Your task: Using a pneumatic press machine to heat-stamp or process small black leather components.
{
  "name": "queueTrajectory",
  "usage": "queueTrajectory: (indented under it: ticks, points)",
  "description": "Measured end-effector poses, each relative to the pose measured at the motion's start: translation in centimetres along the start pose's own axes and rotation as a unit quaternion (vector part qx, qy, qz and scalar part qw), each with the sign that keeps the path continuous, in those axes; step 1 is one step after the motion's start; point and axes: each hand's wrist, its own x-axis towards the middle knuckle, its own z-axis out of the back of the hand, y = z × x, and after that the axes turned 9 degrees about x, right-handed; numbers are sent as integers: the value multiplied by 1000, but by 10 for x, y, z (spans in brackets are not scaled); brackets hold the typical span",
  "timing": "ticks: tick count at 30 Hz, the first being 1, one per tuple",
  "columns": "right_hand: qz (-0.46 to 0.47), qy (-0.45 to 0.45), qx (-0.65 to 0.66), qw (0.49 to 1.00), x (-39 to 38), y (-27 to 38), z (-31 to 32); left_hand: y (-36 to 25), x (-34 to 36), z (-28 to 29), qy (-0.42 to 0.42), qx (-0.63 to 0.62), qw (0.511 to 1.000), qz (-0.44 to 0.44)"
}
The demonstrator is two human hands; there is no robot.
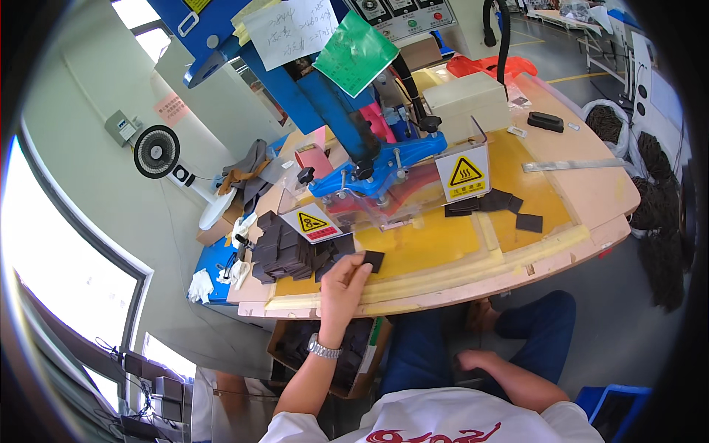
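Observation:
My left hand [344, 283], with a metal-band watch on the wrist, reaches over the front of the worktable. Its thumb and fingers pinch a small dark square fabric patch [374, 261] at the edge of the yellow sheet [413, 255]. Just left of it stands a stack of similar dark patches [281, 251]. My right hand [474, 359] rests low by my thigh, below the table edge; its fingers are too hidden to read. Behind the patches is a blue heat press [380, 166] with clear guards and warning signs.
More dark patches [529, 222] lie on the right side of the yellow sheet. A metal ruler [569, 165] and a black oblong case [546, 121] are farther right. Below the table sits a cardboard box [378, 354] holding dark pieces. A fan [156, 152] stands at the left.

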Motion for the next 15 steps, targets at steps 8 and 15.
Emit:
queueTrajectory:
  ticks: [8,15]
  points:
    - [7,-2,-32,999,-19,15,8,-13,-13,-2,-58,93,990,-92]
    - [59,-23,-38,997,-18,-12,-11,-23,-1,-35,-29,-40,999,7]
